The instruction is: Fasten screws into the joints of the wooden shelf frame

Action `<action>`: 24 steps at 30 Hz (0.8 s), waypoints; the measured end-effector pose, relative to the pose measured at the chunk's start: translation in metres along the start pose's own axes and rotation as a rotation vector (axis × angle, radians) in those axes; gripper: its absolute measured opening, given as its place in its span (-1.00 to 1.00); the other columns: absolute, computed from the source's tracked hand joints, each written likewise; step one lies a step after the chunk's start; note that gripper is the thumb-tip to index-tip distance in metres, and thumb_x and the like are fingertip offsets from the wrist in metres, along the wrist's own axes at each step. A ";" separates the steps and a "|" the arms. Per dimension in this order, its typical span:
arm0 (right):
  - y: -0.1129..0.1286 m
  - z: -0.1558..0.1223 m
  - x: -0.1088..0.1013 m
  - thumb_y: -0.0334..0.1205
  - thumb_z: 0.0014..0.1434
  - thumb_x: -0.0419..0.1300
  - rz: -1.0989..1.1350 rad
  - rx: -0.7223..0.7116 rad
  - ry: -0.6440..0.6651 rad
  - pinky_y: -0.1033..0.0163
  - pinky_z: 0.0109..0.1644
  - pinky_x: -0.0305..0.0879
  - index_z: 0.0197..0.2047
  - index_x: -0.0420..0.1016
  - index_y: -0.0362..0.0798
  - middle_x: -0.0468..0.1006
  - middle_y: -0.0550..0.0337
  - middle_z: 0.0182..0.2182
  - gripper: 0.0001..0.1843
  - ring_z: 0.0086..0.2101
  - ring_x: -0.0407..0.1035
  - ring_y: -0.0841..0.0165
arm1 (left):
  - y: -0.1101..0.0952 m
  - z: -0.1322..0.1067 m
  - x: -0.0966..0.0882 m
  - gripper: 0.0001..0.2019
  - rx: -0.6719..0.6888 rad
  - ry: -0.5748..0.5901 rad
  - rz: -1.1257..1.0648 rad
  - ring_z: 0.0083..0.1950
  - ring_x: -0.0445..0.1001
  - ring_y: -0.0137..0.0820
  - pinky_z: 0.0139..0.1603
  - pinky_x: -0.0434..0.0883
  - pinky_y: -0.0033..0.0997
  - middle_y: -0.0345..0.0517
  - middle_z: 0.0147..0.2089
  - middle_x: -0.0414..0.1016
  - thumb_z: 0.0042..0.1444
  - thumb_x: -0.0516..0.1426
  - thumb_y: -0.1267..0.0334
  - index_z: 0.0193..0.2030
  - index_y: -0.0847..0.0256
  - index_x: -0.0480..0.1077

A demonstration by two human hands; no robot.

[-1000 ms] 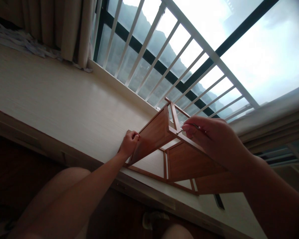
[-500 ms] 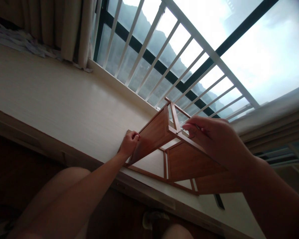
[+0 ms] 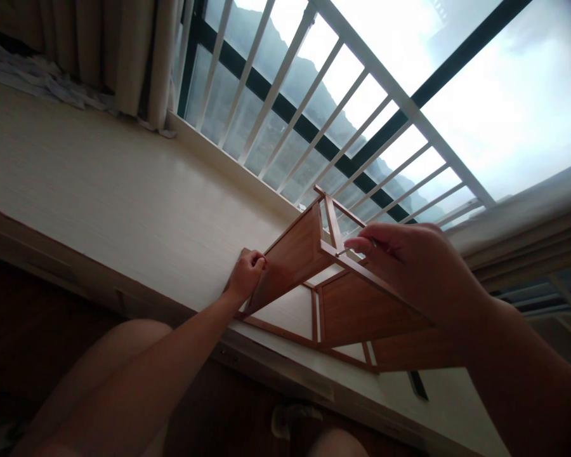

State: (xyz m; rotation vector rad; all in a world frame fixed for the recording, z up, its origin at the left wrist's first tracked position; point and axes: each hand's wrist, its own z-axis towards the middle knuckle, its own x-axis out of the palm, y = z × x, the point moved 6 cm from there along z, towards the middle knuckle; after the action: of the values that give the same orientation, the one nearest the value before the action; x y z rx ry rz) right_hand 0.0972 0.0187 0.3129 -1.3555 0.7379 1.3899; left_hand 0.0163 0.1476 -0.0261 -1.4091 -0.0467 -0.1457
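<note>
Two grips: left hand (image 3: 246,273) on a wooden rack (image 3: 371,311), right hand (image 3: 406,257) on a metal tool (image 3: 344,251). Pale ledge (image 3: 137,190) under the rack, railing (image 3: 412,110) and window (image 3: 518,95) behind it.

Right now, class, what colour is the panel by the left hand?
The panel is reddish brown; it shows best in the head view.

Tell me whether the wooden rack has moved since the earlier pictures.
No: the wooden rack shows no visible shift against the white railing behind it.
</note>
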 end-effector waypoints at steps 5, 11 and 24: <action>0.000 0.005 0.000 0.25 0.35 0.08 0.070 0.032 0.047 0.20 -0.45 -0.09 -0.57 0.30 -0.01 0.07 0.35 -0.68 -0.39 -0.58 -0.04 0.45 | 0.000 0.000 0.000 -0.82 0.004 0.001 0.001 -0.31 0.48 -0.33 -0.23 0.39 -0.34 -0.17 -0.39 0.49 0.19 0.06 0.21 -0.35 0.16 0.45; 0.000 0.008 0.004 0.31 0.34 0.04 0.093 0.063 0.103 0.20 -0.46 -0.09 -0.58 0.30 -0.01 0.16 0.32 -0.69 -0.35 -0.59 0.01 0.45 | -0.001 0.000 -0.001 -0.82 -0.005 0.002 0.003 -0.29 0.47 -0.33 -0.22 0.40 -0.35 -0.16 -0.37 0.49 0.18 0.06 0.21 -0.33 0.17 0.46; -0.004 0.001 0.001 0.17 0.26 0.24 0.057 0.112 0.038 0.26 -0.44 0.16 -0.17 0.52 0.04 0.55 0.28 -0.46 -0.64 -0.52 0.35 0.41 | -0.001 0.001 -0.001 -0.84 -0.002 0.001 0.011 -0.31 0.48 -0.33 -0.22 0.41 -0.33 -0.16 -0.36 0.51 0.17 0.07 0.22 -0.35 0.15 0.44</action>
State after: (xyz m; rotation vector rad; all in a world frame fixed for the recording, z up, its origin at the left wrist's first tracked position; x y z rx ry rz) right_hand 0.1001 0.0213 0.3135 -1.2849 0.8733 1.3495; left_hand 0.0157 0.1480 -0.0252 -1.4107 -0.0375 -0.1373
